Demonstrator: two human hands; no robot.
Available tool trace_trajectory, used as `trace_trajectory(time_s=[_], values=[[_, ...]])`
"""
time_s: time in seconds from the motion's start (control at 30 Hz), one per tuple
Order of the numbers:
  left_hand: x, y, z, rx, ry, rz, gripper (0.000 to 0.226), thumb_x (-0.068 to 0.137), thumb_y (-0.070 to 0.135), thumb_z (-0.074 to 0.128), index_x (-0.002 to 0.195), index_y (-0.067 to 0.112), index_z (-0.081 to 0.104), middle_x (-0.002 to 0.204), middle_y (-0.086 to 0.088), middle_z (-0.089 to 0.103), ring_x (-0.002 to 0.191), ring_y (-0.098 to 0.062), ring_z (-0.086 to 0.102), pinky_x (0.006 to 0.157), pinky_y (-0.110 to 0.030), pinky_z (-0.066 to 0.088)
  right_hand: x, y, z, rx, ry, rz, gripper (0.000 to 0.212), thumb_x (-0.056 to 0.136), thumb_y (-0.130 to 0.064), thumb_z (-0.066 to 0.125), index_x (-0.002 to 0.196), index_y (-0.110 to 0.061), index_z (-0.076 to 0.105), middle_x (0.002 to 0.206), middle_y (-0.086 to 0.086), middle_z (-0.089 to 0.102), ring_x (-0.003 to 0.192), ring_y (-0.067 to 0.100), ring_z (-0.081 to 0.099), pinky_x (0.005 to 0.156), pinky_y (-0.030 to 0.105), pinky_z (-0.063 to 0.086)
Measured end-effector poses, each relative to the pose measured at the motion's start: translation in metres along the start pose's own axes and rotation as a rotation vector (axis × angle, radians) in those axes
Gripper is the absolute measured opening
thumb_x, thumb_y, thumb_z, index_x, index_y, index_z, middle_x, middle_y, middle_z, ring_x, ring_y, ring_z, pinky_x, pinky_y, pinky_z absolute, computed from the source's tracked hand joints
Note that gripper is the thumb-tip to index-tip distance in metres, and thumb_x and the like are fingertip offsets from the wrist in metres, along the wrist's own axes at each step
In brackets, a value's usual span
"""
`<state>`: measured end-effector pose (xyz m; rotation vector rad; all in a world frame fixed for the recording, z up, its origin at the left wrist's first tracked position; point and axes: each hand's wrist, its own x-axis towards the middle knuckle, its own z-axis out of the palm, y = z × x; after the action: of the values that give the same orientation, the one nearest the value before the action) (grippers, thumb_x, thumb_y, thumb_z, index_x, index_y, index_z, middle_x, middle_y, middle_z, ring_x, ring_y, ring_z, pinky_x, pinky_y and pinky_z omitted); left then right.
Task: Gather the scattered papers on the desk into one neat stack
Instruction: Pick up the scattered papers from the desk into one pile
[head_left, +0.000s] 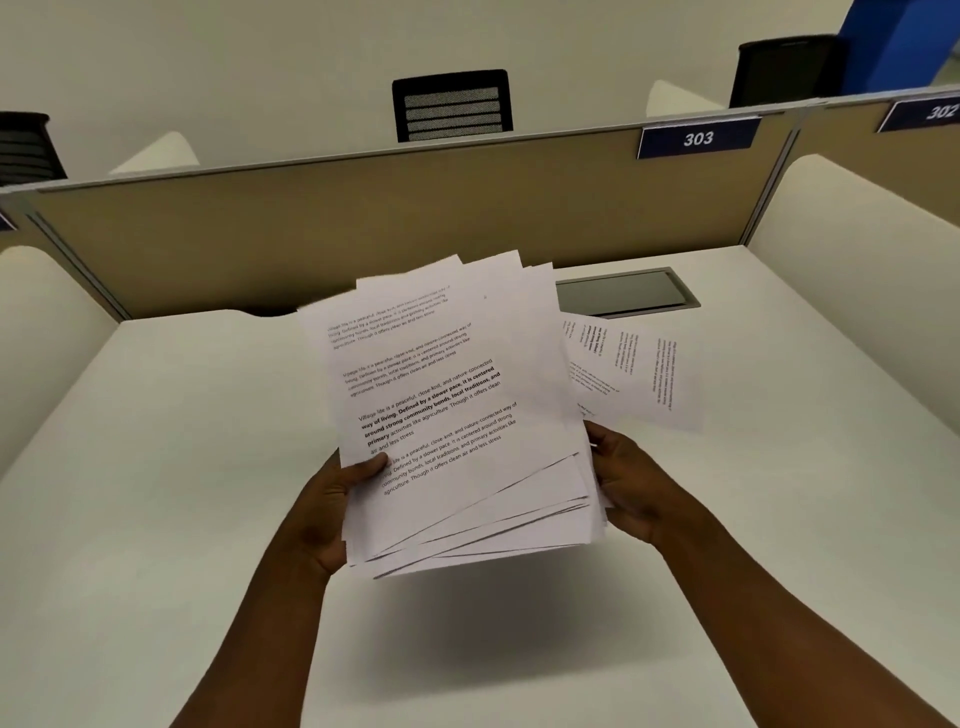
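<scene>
Two hands hold a sheaf of printed sheets above a white desk (156, 467), the largest surface in view, smooth and matt, with rounded side panels of the same pale finish. Behind it stands a tan fabric partition (363, 218) edged in grey metal, bearing a blue plate (698, 137) numbered 303. A rectangular grey cable hatch (626, 292), flat and slightly glossy, is set into the desk near the partition. The stack of papers (457, 415) is raised off the desk and tilted, its shadow falling on the surface below; the thin white sheets are fanned unevenly, corners and edges offset at top and bottom, and the top sheet carries paragraphs of black print, one partly bold. The left hand (332, 509) grips the stack's left edge, thumb pressed on the top sheet and fingers hidden beneath. The right hand (631, 486) clasps the right edge, fingers curled behind the sheets. Just beyond the right hand, loose papers (639, 374) lie flat on the desk, overlapping, with print running sideways.
</scene>
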<state>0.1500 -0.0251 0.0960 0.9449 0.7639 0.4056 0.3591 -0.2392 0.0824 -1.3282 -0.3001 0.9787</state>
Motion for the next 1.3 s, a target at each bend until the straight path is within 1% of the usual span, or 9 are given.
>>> trace_trajectory(time_s=[0.2, 0.33, 0.47, 0.7, 0.83, 0.93, 1.07, 1.17, 1.3], values=[[0.004, -0.023, -0.013, 0.11, 0.045, -0.12, 0.041, 0.081, 0.006, 0.063, 0.122, 0.008, 0.063, 0.118, -0.013, 0.071, 0.107, -0.035, 0.066, 0.09, -0.044, 0.052, 0.004, 0.016, 0.0, -0.044, -0.047, 0.037, 0.03, 0.094, -0.008, 0.055, 0.122, -0.014, 0.064, 0.114, 0.01, 0.071, 0.103, 0.031, 0.069, 0.079, 0.042, 0.058], [0.007, -0.045, -0.027, 0.231, 0.071, -0.198, 0.039, 0.084, 0.002, 0.065, 0.122, 0.01, 0.063, 0.116, -0.013, 0.071, 0.104, -0.037, 0.068, 0.096, -0.054, 0.05, 0.011, 0.038, -0.007, -0.198, -0.036, 0.122, 0.024, 0.095, -0.017, 0.059, 0.117, -0.016, 0.067, 0.109, 0.008, 0.073, 0.1, 0.029, 0.07, 0.092, 0.052, 0.053], [0.008, -0.061, -0.028, 0.291, 0.119, -0.211, 0.035, 0.086, -0.001, 0.064, 0.118, 0.014, 0.065, 0.111, -0.01, 0.074, 0.1, -0.034, 0.07, 0.089, -0.048, 0.055, 0.016, 0.06, -0.01, -0.271, -0.005, 0.186, 0.018, 0.093, -0.023, 0.062, 0.109, -0.019, 0.07, 0.103, 0.007, 0.075, 0.097, 0.028, 0.071, 0.09, 0.05, 0.054], [0.008, -0.067, -0.035, 0.232, 0.14, -0.204, 0.039, 0.085, -0.006, 0.063, 0.12, 0.012, 0.063, 0.114, -0.015, 0.072, 0.105, -0.038, 0.066, 0.092, -0.05, 0.052, 0.035, 0.07, -0.016, -0.622, 0.365, 0.192, 0.026, 0.09, -0.031, 0.061, 0.083, -0.007, 0.07, 0.082, 0.014, 0.072, 0.075, 0.03, 0.07, 0.078, 0.045, 0.059], [0.006, -0.056, -0.044, 0.132, 0.156, -0.094, 0.038, 0.083, -0.003, 0.064, 0.117, 0.012, 0.062, 0.11, -0.012, 0.072, 0.105, -0.034, 0.064, 0.083, -0.04, 0.053, 0.048, 0.062, -0.025, -0.888, 0.558, 0.049, 0.022, 0.089, -0.023, 0.062, 0.108, -0.012, 0.065, 0.107, 0.009, 0.069, 0.098, 0.027, 0.064, 0.085, 0.032, 0.051], [0.005, -0.043, -0.049, 0.087, 0.14, 0.016, 0.042, 0.083, -0.002, 0.061, 0.122, 0.012, 0.059, 0.11, -0.008, 0.073, 0.105, -0.028, 0.066, 0.077, -0.034, 0.058, 0.059, 0.064, -0.027, -1.152, 0.414, -0.156, 0.05, 0.093, -0.033, 0.056, 0.14, -0.018, 0.046, 0.142, 0.01, 0.047, 0.128, 0.029, 0.045, 0.104, 0.039, 0.038], [0.005, -0.03, -0.059, -0.044, 0.114, 0.059, 0.035, 0.095, -0.005, 0.045, 0.115, 0.018, 0.062, 0.1, -0.003, 0.076, 0.087, -0.017, 0.074, 0.065, -0.027, 0.06, 0.07, 0.069, -0.02, -1.554, 0.052, -0.203, 0.065, 0.092, -0.061, 0.024, 0.147, -0.028, 0.036, 0.159, 0.004, 0.026, 0.145, 0.025, 0.025, 0.115, 0.039, 0.025], [0.007, -0.026, -0.069, -0.112, 0.126, 0.059, 0.038, 0.096, -0.004, 0.043, 0.12, 0.019, 0.061, 0.106, -0.005, 0.075, 0.093, -0.022, 0.073, 0.071, -0.034, 0.062, 0.068, 0.076, -0.017, -1.518, 0.061, -0.259, 0.053, 0.095, -0.055, 0.041, 0.135, -0.023, 0.054, 0.153, 0.005, 0.038, 0.14, 0.023, 0.034, 0.113, 0.037, 0.026], [0.01, -0.027, -0.077, -0.151, 0.15, 0.054, 0.04, 0.094, -0.001, 0.048, 0.127, 0.019, 0.06, 0.121, -0.009, 0.069, 0.105, -0.025, 0.069, 0.081, -0.038, 0.06, 0.06, 0.075, -0.024, -1.448, 0.169, -0.452, 0.039, 0.083, -0.054, 0.063, 0.093, -0.017, 0.069, 0.11, 0.001, 0.068, 0.105, 0.021, 0.059, 0.092, 0.034, 0.041]])
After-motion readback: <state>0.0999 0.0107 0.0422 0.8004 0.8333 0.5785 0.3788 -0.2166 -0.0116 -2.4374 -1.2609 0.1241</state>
